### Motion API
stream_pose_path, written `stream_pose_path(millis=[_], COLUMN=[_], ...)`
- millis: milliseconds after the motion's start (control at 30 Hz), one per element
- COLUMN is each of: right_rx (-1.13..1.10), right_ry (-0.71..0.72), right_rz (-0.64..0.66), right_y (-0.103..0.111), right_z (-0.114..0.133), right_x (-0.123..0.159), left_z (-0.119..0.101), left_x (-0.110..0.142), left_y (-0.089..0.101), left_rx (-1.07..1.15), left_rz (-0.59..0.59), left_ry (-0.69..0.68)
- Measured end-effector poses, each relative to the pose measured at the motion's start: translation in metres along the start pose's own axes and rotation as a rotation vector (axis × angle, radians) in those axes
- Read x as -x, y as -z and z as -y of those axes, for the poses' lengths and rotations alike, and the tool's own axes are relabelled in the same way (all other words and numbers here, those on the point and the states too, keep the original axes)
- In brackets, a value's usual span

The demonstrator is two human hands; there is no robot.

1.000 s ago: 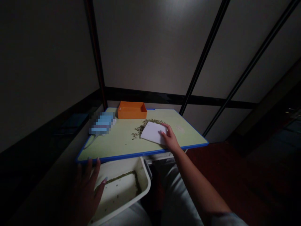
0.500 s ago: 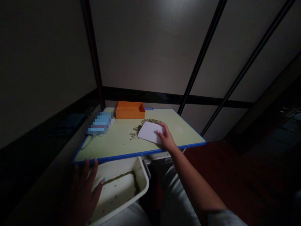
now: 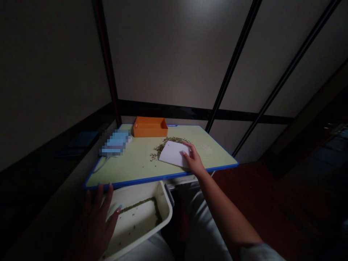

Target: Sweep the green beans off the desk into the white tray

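My right hand (image 3: 192, 158) grips the right side of a white scraper (image 3: 172, 153), a flat sheet with a small hole near one corner. It is tilted low over the tabletop, at the near side of a loose pile of small greenish-brown bits (image 3: 157, 149), part of which it hides. Fingers spread, my left hand (image 3: 99, 217) is at the left side of a cream plastic bin (image 3: 165, 206), just below the table's front edge. It holds nothing; whether the palm rests on the rim is too dark to tell. Similar bits line the bin's inside corners.
The pale yellow-green table (image 3: 130, 168) has a blue edge and stands against panelled walls. An orange open-topped box (image 3: 150, 131) sits at its back. A blurred light-blue object (image 3: 116, 142) with a cable lies at the left. The bin is under the front edge, above my lap.
Both hands and the scraper stay almost where they were. One small loose bit now shows on the table just left of the scraper's near corner.
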State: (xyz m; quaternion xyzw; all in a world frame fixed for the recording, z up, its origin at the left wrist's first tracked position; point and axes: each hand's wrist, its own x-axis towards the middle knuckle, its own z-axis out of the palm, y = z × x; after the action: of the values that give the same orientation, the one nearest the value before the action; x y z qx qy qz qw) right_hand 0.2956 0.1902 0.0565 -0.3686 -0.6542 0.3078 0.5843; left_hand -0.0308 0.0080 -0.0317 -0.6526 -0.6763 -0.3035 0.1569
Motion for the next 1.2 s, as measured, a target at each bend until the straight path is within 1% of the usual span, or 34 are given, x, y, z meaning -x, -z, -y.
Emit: stream_pose_path(millis=[133,267,367,500,633,700,800,900,1000,1067,1200], right_rx=[0.021,0.039,0.039,-0.003,-0.06,-0.059,-0.025,0.033,0.065,0.085,0.079], right_ry=[-0.039,-0.011,-0.025,-0.071,-0.087,-0.1,-0.13,-0.156,-0.158,-0.16,-0.172], right_rz=[-0.067,-0.069,-0.081,-0.093,-0.121,-0.141,-0.204,-0.248,-0.269,-0.263,-0.196], right_y=[-0.002,-0.002,-0.001,0.0,0.002,0.005,0.01,0.015,0.016,0.014,0.006], right_z=[0.0,0.002,0.003,0.003,0.006,0.009,0.017,0.027,0.035,0.037,0.036], right_x=[0.0,0.001,0.002,0.002,0.005,0.011,0.027,0.047,0.06,0.065,0.07], left_z=[-0.001,-0.001,0.0,0.001,0.002,0.002,0.001,-0.002,-0.007,-0.008,-0.006], left_x=[-0.001,-0.002,-0.002,-0.001,-0.001,0.0,0.0,0.0,-0.001,-0.001,0.0], left_y=[0.002,0.001,0.0,0.0,0.001,0.001,0.002,0.006,0.01,0.011,0.009], left_rx=[0.006,-0.002,-0.007,-0.021,-0.039,-0.051,-0.068,-0.063,-0.055,-0.045,-0.007], left_rz=[0.011,0.014,0.012,0.001,-0.021,-0.032,-0.027,-0.025,-0.041,-0.049,-0.051], left_ry=[0.002,-0.005,-0.004,-0.026,-0.05,-0.066,-0.073,-0.047,0.01,0.022,0.024])
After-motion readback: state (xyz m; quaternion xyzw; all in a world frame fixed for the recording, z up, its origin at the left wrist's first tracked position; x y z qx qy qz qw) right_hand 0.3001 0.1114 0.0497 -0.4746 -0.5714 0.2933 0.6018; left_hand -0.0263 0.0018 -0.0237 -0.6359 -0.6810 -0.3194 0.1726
